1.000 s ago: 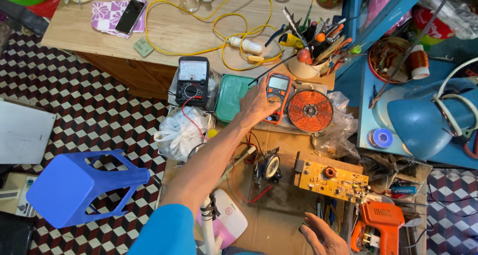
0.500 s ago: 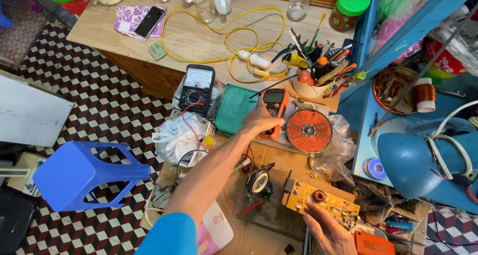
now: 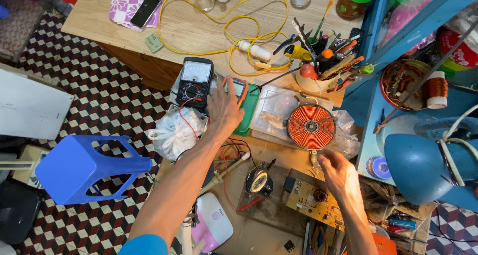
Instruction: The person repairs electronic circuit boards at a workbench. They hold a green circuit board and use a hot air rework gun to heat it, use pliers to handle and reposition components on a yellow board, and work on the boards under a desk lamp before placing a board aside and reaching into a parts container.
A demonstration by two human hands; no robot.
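— Under the left hand (image 3: 224, 108), what is that?

— An orange-edged meter (image 3: 238, 89). The fingers are spread flat over it, resting on top rather than clenched; only its upper end shows past the fingertips. It lies on a green tray (image 3: 247, 113).

— And just left of that hand?

— A black dial meter (image 3: 195, 80), propped up, with a red lead running down from it. Below it, near the wrist, sits a white plastic bag (image 3: 174, 131).

— Where is the right hand (image 3: 338, 174)?

— Well apart from the left one, lower and to its right. It is loosely open, palm down, fingers pointing up toward a copper coil (image 3: 311, 126). Its fingertips reach just below the coil's rim; I cannot tell whether they touch it.

— Anything beneath that hand?

— A yellow circuit board (image 3: 311, 201), just beside the wrist on its left. Further left of the board is a small round part (image 3: 259, 181) with a bright ring.

— And beyond the hands?

— The wooden tabletop (image 3: 199, 31), carrying a looped yellow cable (image 3: 226, 33) and a cup of tools (image 3: 318, 70). A blue stool (image 3: 79, 169) stands on the checkered floor, far left of the left forearm.
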